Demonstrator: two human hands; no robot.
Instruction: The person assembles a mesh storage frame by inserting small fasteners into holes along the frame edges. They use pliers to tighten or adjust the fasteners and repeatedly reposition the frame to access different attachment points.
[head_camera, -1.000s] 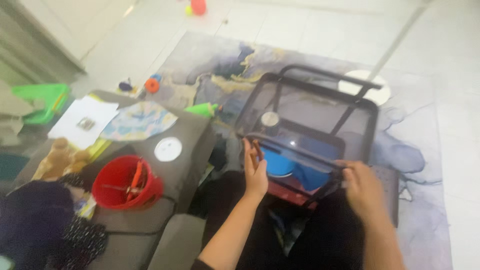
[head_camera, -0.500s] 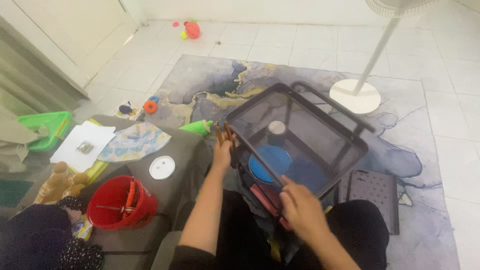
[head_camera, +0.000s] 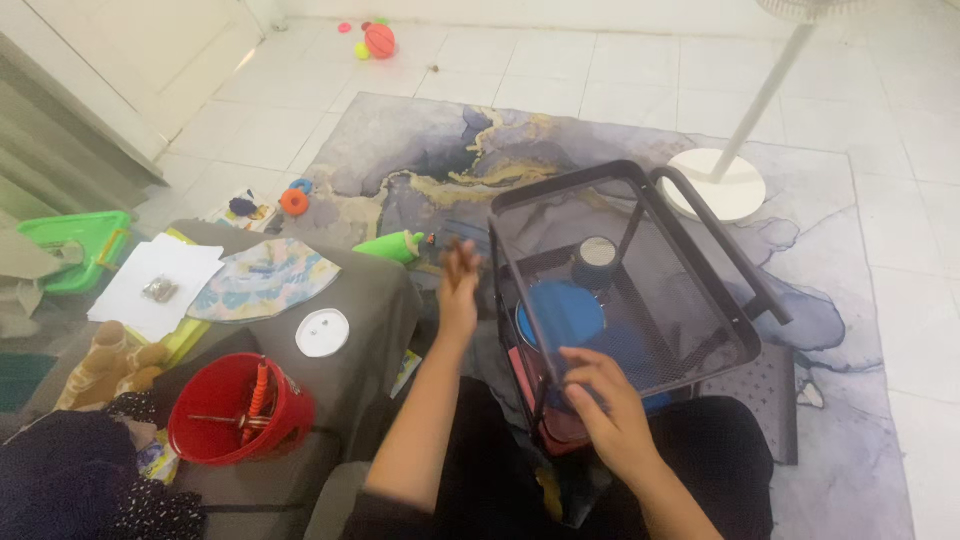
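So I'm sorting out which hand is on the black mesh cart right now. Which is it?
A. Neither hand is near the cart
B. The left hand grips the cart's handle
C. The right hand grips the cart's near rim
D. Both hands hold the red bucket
C: the right hand is curled over the near rim of the black mesh cart, while the left hand is open beside the cart's left edge, gripping nothing.

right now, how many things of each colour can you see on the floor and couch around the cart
red: 1, bucket
orange: 2, ball, ring toy
green: 2, bin, toy
white: 2, lid, fan base
total: 7
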